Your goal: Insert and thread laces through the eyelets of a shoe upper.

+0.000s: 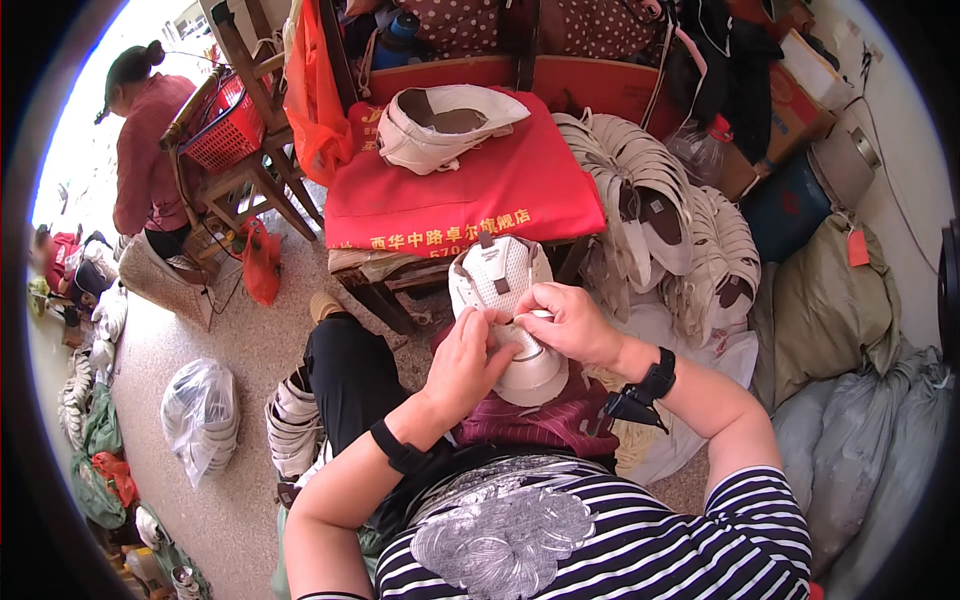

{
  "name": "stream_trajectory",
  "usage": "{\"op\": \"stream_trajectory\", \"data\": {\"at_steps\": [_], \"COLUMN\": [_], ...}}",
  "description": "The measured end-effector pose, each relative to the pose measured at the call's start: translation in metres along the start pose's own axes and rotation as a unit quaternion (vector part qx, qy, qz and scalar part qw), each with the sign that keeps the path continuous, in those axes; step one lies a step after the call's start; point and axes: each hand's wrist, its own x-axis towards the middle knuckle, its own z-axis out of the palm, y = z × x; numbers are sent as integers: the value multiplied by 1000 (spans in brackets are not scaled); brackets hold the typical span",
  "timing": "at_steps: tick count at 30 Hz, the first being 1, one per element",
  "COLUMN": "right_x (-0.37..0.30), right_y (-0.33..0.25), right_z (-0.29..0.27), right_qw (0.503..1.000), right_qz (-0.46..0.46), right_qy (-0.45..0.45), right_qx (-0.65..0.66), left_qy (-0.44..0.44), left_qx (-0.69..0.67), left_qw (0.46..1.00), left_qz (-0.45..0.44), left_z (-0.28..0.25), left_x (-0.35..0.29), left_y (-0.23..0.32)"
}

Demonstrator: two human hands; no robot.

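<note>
A white shoe upper rests in my lap, its perforated tongue pointing away from me toward the small table. Over its middle, my left hand is closed, fingertips pinching at the upper. My right hand is closed close beside it, thumb and forefinger pressed together; something small and whitish shows at the fingertips, too small to name. Another white shoe upper lies on the red cloth covering the table in front of me.
Stacked white uppers hang right of the table. Bagged uppers sit on the floor at left, near another stack. A person sits far left beside a wooden chair holding a red basket. Grey sacks line the right.
</note>
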Motion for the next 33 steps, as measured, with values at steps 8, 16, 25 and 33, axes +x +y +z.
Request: {"op": "stream_trajectory", "data": {"at_steps": [8,16,25,33], "right_x": [-5,7,6,-8], "right_y": [-1,4,-5,-2], "right_z": [1,4,5,-30], "right_qw": [991,990,992,993], "right_qz": [-45,-39,-44,95], "right_qy": [63,42,6,-50], "right_qx": [-111,-126,-118,49], "left_qy": [20,6,98,77], "left_qx": [-35,-45,31,393], "left_qw": [997,997,993,911], "left_qz": [-68,-59,50,102], "left_z": [4,2,-2,-74], "left_x": [-5,-3,5,-5], "left_y": [0,0,-1,-24]}}
